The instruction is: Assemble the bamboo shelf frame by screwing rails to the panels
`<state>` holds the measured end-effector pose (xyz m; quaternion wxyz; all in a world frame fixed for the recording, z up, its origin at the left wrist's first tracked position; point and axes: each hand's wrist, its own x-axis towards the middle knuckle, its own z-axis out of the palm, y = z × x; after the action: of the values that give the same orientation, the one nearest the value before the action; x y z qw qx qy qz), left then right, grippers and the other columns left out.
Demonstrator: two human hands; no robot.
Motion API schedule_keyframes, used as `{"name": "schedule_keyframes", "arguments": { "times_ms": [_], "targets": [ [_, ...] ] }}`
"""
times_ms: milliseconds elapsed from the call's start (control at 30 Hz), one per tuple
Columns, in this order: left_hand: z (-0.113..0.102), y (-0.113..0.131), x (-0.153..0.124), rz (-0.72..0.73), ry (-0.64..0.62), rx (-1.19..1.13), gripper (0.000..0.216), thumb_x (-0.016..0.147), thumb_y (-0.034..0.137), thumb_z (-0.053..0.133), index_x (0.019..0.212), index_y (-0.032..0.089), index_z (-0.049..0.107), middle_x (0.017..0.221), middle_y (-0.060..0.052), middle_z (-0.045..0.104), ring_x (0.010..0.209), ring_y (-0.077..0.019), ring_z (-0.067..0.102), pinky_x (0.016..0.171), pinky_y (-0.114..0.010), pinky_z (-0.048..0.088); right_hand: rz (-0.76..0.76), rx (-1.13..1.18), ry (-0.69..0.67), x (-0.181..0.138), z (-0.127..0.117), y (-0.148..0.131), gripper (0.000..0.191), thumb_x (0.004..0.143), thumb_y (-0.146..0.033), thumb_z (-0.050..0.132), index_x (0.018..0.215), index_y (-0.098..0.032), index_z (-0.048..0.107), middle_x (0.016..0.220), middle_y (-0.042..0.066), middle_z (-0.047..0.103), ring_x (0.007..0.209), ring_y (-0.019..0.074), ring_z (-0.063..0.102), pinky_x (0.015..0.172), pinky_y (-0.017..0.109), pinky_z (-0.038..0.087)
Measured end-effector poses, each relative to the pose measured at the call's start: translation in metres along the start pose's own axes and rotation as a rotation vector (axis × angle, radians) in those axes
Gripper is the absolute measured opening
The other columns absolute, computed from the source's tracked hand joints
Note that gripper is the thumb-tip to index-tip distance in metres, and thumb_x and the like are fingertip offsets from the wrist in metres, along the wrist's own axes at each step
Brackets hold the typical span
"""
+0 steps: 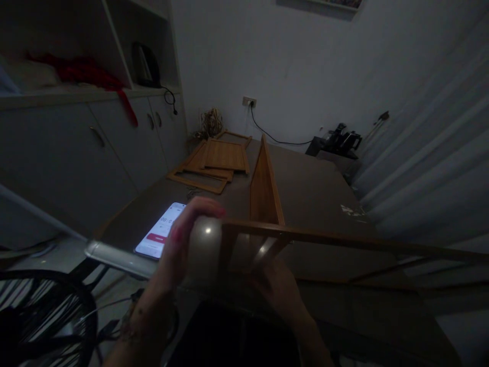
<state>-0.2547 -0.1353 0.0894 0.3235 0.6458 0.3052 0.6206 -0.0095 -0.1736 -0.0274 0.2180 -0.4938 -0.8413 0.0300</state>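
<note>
My left hand is closed over the near left end of a long wooden frame, beside a glossy pale surface that catches the light. The frame runs off to the right edge of the view. Lower down, my right hand is at the frame's underside; its fingers are dark, blurred and partly hidden, so their grip is unclear. Against the frame stands an upright wooden panel, reaching away across the table. A lit phone showing a timer lies just left of my left hand.
Several wooden panels and frames lie stacked on the brown table. At the back right are a black kettle and its base, with a cord to the wall socket. White cabinets and a black fan-like wheel are left.
</note>
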Motion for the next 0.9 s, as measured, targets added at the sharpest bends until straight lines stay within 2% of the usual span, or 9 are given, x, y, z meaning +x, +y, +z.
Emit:
{"name": "schedule_keyframes", "arguments": {
  "times_ms": [33,133,233,300,367,467,600,900],
  "targets": [
    [-0.001,0.019,0.008,0.106,-0.039,0.087,0.054,0.086,0.068,0.034,0.099,0.024,0.062,0.100,-0.006,0.062,0.096,-0.0226,0.057,0.085,-0.036,0.047,0.001,0.008,-0.007,0.000,-0.001,0.000,0.037,0.092,-0.046,0.051,0.113,-0.018,0.061,0.114,0.011,0.067,0.103,0.0288,0.062,0.088,0.044,0.053],
    [0.010,0.071,0.030,0.359,-0.288,0.488,0.052,0.082,0.063,0.052,0.115,0.024,0.058,0.127,-0.007,0.059,0.114,-0.0247,0.055,0.094,-0.037,0.046,0.006,0.016,-0.009,-0.001,-0.001,-0.001,0.032,0.093,-0.045,0.050,0.113,-0.022,0.062,0.112,0.009,0.067,0.102,0.0273,0.063,0.088,0.043,0.052],
    [0.032,0.091,0.044,0.419,-0.437,0.818,0.062,0.079,0.063,0.058,0.127,0.024,0.054,0.144,-0.007,0.049,0.131,-0.0268,0.046,0.107,-0.042,0.039,0.020,0.001,0.021,-0.002,0.001,0.000,0.029,0.091,-0.045,0.053,0.109,-0.025,0.065,0.104,0.007,0.069,0.097,0.0273,0.064,0.086,0.043,0.051],
    [0.044,0.086,0.049,0.414,-0.517,0.934,0.066,0.081,0.060,0.059,0.135,0.025,0.048,0.150,-0.006,0.042,0.136,-0.0249,0.041,0.109,-0.042,0.038,0.024,-0.005,0.024,-0.001,0.002,0.000,0.031,0.090,-0.044,0.056,0.112,-0.025,0.064,0.103,0.008,0.069,0.097,0.0276,0.064,0.085,0.043,0.051],
    [0.050,0.076,0.052,0.386,-0.573,0.998,0.063,0.083,0.055,0.059,0.136,0.024,0.048,0.150,-0.006,0.042,0.136,-0.0232,0.042,0.107,-0.040,0.042,0.015,-0.009,-0.002,0.001,0.001,0.000,0.038,0.089,-0.044,0.058,0.120,-0.023,0.060,0.106,0.010,0.068,0.099,0.0278,0.063,0.085,0.042,0.051],
    [0.053,0.064,0.052,0.357,-0.586,1.028,0.054,0.086,0.049,0.059,0.133,0.024,0.050,0.147,-0.005,0.045,0.133,-0.0215,0.046,0.102,-0.037,0.047,0.019,-0.014,-0.057,0.005,-0.001,-0.001,0.044,0.090,-0.046,0.056,0.126,-0.021,0.055,0.109,0.011,0.067,0.104,0.0274,0.061,0.086,0.041,0.050],
    [0.052,0.062,0.052,0.387,-0.576,1.025,0.052,0.087,0.048,0.056,0.132,0.023,0.051,0.145,-0.005,0.048,0.131,-0.0214,0.048,0.099,-0.037,0.051,0.045,-0.033,-0.075,0.005,-0.002,-0.004,0.042,0.090,-0.048,0.055,0.122,-0.021,0.057,0.109,0.011,0.066,0.105,0.0275,0.060,0.087,0.042,0.048],
    [0.051,0.059,0.053,0.470,-0.607,1.035,0.032,0.090,0.049,0.050,0.101,0.022,0.062,0.140,-0.006,0.055,0.129,-0.0245,0.050,0.089,-0.037,0.056,0.035,-0.075,-0.064,0.003,-0.001,-0.004,0.041,0.092,-0.047,0.052,0.125,-0.022,0.054,0.107,0.010,0.066,0.101,0.0264,0.059,0.084,0.040,0.047]
  ]
}}
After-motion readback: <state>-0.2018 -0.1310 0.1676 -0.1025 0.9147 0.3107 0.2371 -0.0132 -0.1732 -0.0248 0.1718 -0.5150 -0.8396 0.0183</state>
